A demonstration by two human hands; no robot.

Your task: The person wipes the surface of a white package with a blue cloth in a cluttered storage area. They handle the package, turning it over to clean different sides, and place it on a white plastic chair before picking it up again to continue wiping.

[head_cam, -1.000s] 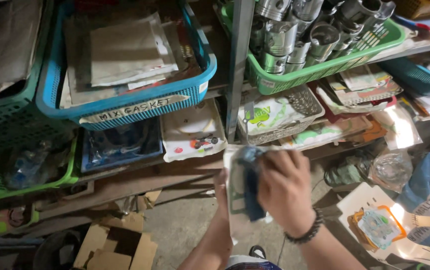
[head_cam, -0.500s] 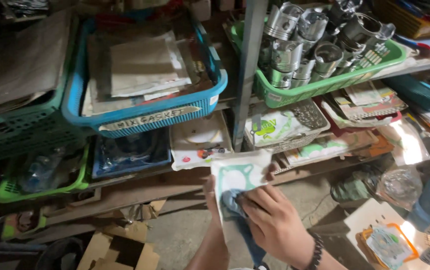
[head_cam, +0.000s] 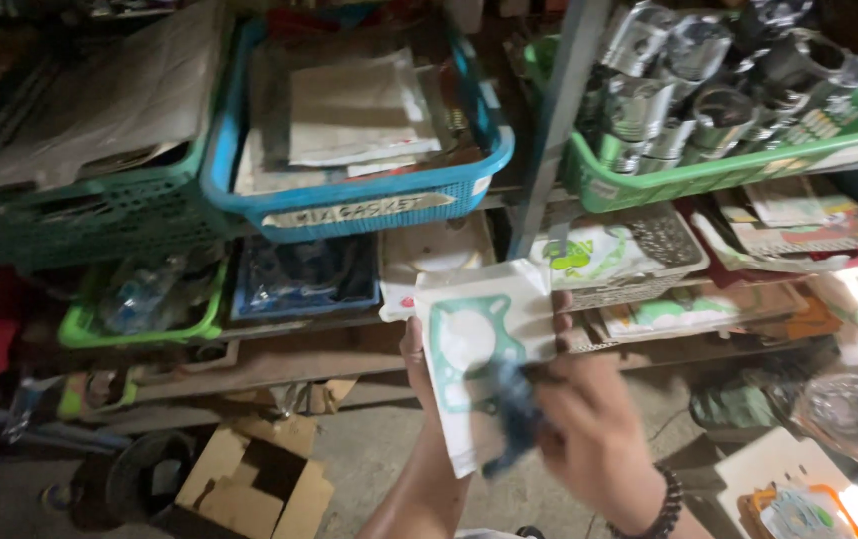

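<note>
Here, the right hand (head_cam: 593, 424) has its fingers (head_cam: 559, 384) closed around a dark blue rag (head_cam: 514, 414), pressed to a clear packet with a green gasket (head_cam: 474, 344) inside. The left hand (head_cam: 419, 364) grips the packet's edge from behind, fingers closed on it, seemingly so its face stays flat for the rag. It sits before the shelf (head_cam: 279, 354), below the blue basket (head_cam: 354, 205). Since a half-second ago the rag hand has slid down-right, baring more of the gasket.

Right hand (head_cam: 588, 429) and blue cloth (head_cam: 514, 414) apparently slid down the gasket packet (head_cam: 479, 339).
</note>
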